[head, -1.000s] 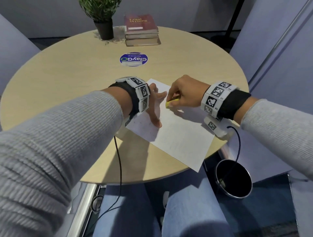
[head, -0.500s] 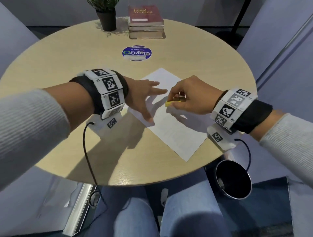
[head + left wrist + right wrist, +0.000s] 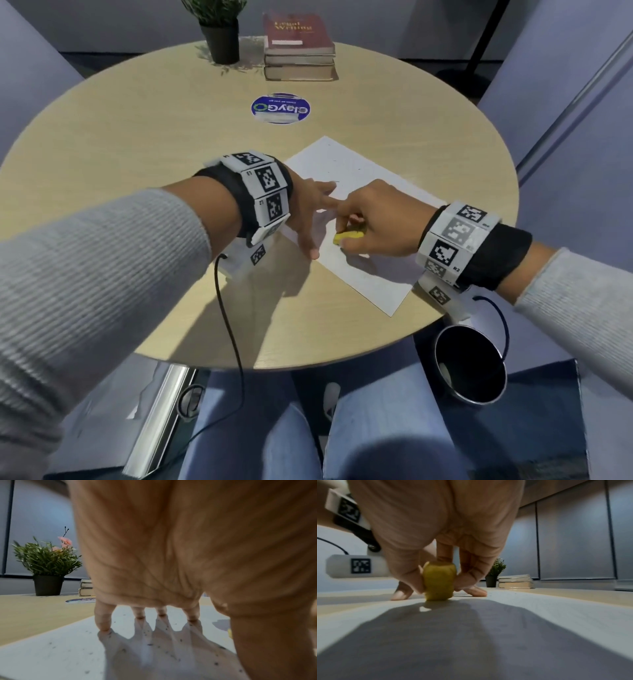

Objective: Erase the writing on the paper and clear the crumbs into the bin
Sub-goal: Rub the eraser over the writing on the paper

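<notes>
right grip (image 3: 371,219) pinching yellow eraser (image 3: 346,236) on paper (image 3: 376,274) | left grip (image 3: 308,214) spread flat, pressing paper beside eraser | crumbs (image 3: 164,651) on paper | bin (image 3: 470,366) below worktop (image 3: 137,137) edge

Plant (image 3: 219,20) at twelve o'clock cropped by the frame; right hand (image 3: 373,219) hides most of the eraser (image 3: 347,236); remaining writing illegible.

head: above, looking down | wrists: low, close | shared: paper (image 3: 359,219)
</notes>
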### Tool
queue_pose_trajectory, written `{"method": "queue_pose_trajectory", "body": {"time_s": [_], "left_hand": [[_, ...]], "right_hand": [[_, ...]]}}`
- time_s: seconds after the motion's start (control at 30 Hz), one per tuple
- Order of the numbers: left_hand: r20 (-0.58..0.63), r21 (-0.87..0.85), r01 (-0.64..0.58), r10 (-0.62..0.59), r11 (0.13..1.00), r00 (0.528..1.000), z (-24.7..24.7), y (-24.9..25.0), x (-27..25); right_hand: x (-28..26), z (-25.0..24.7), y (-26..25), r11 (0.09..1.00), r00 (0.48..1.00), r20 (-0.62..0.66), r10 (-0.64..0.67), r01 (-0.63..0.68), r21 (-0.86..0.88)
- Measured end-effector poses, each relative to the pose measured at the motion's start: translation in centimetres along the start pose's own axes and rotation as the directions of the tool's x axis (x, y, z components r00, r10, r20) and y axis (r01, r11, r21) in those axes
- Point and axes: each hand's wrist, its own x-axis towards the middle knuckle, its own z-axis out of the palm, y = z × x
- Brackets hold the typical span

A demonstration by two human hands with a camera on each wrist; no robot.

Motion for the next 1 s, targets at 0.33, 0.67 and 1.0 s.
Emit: {"method": "queue_pose_trajectory", "body": {"time_s": [0.33, 0.67, 1.0], "left_hand": [[0.026, -0.017, 0.155, -0.155, 0.988, 0.988, 0.8, -0.7, 0.4], [0.018, -0.062, 0.204, -0.203, 0.977, 0.979, 0.7, -0.1, -0.5], [0.027, -0.055, 0.212, -0.211, 0.976, 0.977, 0.6, 0.1, -0.7]], "right_hand": [[0.7, -0.3, 0.3, 0.993, 0.995, 0.022, -0.093, 0.09, 0.081], [0.8, -0.3, 0.4, 0.986, 0.986, 0.057, -0.158, 0.155, 0.062], [0.9, -0.3, 0.6, 0.974, 0.972, 0.056, -0.227, 0.226, 0.026]]}}
